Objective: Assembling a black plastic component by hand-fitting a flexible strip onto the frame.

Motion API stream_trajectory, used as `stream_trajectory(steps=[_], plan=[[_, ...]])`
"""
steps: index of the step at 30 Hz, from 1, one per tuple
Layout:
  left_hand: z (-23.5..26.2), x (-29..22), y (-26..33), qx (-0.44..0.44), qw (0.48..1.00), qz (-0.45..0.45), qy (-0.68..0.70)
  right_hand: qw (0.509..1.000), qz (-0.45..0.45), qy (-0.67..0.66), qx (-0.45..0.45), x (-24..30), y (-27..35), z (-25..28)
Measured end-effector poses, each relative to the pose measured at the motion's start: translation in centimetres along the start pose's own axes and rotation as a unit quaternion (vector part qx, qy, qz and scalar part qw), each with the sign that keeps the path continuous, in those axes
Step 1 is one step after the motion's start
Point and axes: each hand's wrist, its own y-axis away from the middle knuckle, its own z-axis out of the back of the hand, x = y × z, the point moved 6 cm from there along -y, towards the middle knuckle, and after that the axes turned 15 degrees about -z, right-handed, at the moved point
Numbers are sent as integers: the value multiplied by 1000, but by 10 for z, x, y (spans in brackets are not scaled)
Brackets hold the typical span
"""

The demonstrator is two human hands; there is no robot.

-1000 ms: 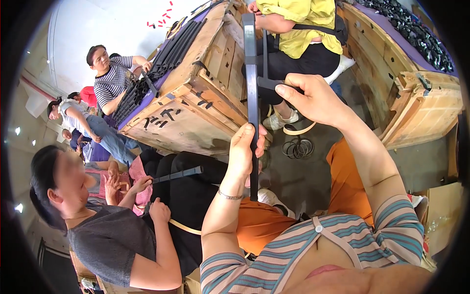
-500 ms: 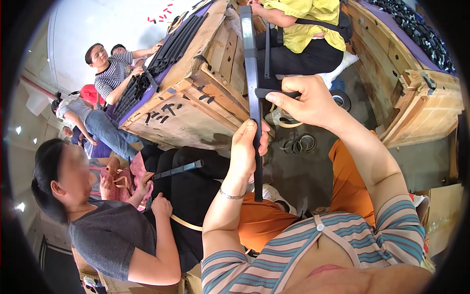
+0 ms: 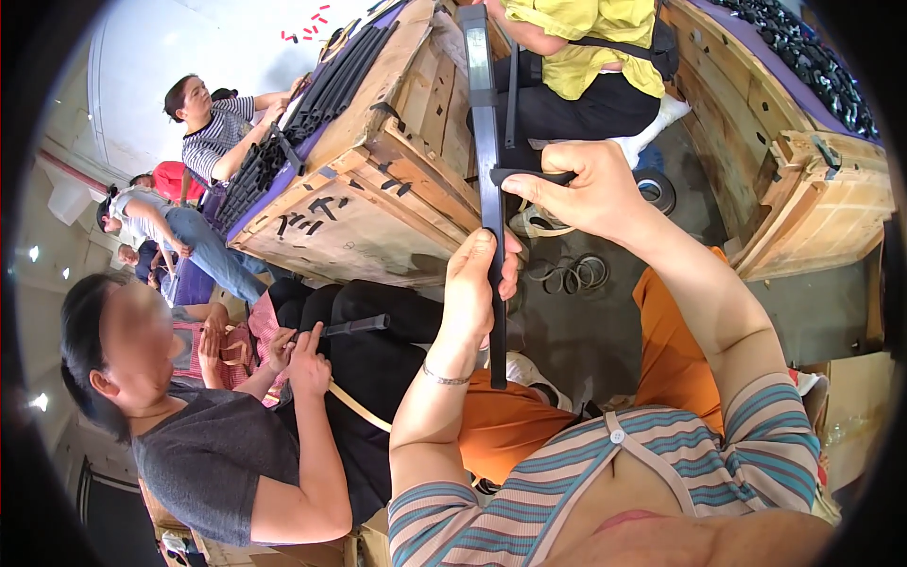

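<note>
A long, dark, flat bar [image 3: 487, 142] stands nearly upright in front of me, with a wider, shinier section at its far end. My left hand [image 3: 475, 269] is wrapped round its lower half, thumb lying along the near face. In my right hand [image 3: 595, 189] is a short black flat piece [image 3: 507, 176], pinched between thumb and curled fingers. The tip of this piece meets the right edge of the bar, a little above my left hand. Its other end shows behind my right fingers. I cannot tell what kind of piece it is.
A wooden crate [image 3: 368, 227] bears many black bars at the far left. Another crate [image 3: 812, 217] stands at the right. Close on my left sits a co-worker [image 3: 227, 444] with a dark bar; one in yellow [image 3: 586, 38] sits ahead. Rings of strip [image 3: 576, 274] lie on the floor.
My right hand has shifted slightly left with the short black piece, still against the bar. My left hand stays put. The co-worker on my left has brought both hands together at their bar.
</note>
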Motion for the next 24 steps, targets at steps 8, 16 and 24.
stream_trajectory(steps=[8,16,24], plan=[[0,0,1,1,1000,-14,2,1000,1,28,-4,3,3,0],[-1,1,1,-8,1000,-6,4,999,-24,28,-10,-1,1,-1],[2,1,1,-6,983,-83,-164,986,-144,70,44,-17,-4,-7]])
